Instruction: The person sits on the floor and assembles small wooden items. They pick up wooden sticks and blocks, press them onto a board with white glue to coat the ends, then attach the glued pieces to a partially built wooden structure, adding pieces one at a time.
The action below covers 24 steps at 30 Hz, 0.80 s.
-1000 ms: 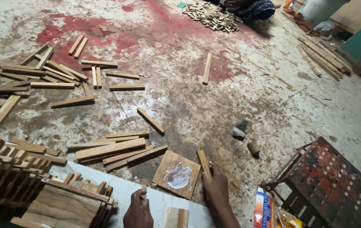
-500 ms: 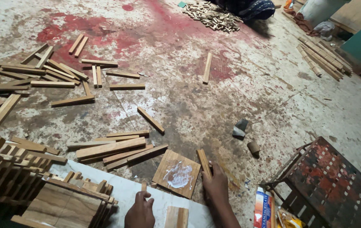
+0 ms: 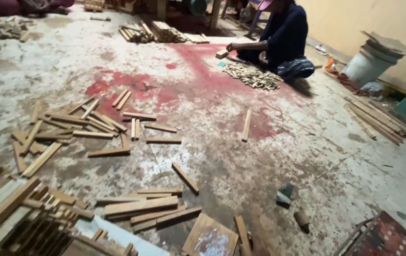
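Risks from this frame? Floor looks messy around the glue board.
1. The square wooden board carries a white smear on top; a stick or sleeve brushing it would likely pick that up.
2. Loose wooden strips lie scattered right beside the board, so reaching across may knock them.
3. Neither of the wearer's hands is in view, so any handling here goes unrecorded.

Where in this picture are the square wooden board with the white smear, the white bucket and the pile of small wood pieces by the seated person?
Square wooden board (image 3: 211,237): head view, its middle.
White bucket (image 3: 367,67): head view, its side wall.
Pile of small wood pieces (image 3: 253,76): head view, its centre.
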Each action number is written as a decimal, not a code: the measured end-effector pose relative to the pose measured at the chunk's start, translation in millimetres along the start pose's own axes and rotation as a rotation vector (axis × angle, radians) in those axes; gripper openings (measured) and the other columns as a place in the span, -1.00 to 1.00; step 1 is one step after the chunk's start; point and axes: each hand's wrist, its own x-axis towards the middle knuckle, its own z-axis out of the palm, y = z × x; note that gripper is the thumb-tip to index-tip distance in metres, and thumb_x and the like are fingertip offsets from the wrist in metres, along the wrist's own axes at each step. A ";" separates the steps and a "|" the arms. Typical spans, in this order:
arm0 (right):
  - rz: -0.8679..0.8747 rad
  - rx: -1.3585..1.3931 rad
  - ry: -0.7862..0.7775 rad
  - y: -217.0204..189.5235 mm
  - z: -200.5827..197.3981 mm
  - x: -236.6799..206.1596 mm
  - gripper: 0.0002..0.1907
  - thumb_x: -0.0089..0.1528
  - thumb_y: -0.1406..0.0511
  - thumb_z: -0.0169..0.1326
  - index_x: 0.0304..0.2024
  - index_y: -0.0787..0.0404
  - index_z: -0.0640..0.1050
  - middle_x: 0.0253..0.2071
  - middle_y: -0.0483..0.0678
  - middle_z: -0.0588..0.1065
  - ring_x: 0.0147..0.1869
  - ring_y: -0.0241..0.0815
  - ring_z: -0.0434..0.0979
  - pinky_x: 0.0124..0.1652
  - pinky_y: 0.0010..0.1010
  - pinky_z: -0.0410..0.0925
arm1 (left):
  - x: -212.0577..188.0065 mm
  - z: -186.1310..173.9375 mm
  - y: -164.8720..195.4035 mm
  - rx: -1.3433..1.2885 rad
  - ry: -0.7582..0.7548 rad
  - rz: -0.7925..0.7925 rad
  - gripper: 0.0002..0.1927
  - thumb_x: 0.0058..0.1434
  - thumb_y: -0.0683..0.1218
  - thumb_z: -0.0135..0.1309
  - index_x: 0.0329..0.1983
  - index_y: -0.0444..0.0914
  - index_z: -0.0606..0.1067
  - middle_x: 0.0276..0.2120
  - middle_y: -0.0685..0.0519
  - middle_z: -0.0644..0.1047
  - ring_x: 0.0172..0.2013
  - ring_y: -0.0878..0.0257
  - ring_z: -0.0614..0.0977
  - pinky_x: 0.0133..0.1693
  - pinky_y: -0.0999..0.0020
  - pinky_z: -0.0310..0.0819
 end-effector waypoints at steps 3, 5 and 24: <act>-0.016 -0.068 -0.039 5.0 0.7 -5.1 -0.55 0.02 0.18 0.28 -0.05 0.13 0.60 -0.20 0.16 0.62 -0.09 0.18 0.66 -0.08 -0.06 0.49 | -24.4 -5.5 -9.9 0.005 0.009 0.033 -0.78 0.19 -0.17 -0.03 -0.11 -0.08 0.48 -0.37 -0.07 0.58 -0.33 0.03 0.70 -0.28 0.14 0.56; -0.004 -0.081 -0.056 10.7 1.8 -10.8 -0.54 0.05 0.20 0.26 0.00 0.15 0.58 -0.13 0.18 0.60 -0.04 0.22 0.63 -0.06 -0.04 0.47 | -31.8 -5.6 -18.1 0.027 0.021 0.044 -0.77 0.17 -0.18 -0.03 -0.12 -0.07 0.49 -0.38 -0.07 0.58 -0.34 0.03 0.70 -0.29 0.14 0.56; -0.076 -0.074 -0.065 18.0 1.5 -17.8 -0.52 0.08 0.26 0.27 0.04 0.26 0.54 -0.05 0.22 0.56 0.05 0.26 0.55 0.02 -0.07 0.40 | -49.3 -23.1 4.2 0.104 -0.023 0.030 -0.80 0.20 -0.18 0.01 -0.11 -0.13 0.51 -0.21 -0.08 0.63 -0.20 -0.08 0.69 -0.25 0.12 0.56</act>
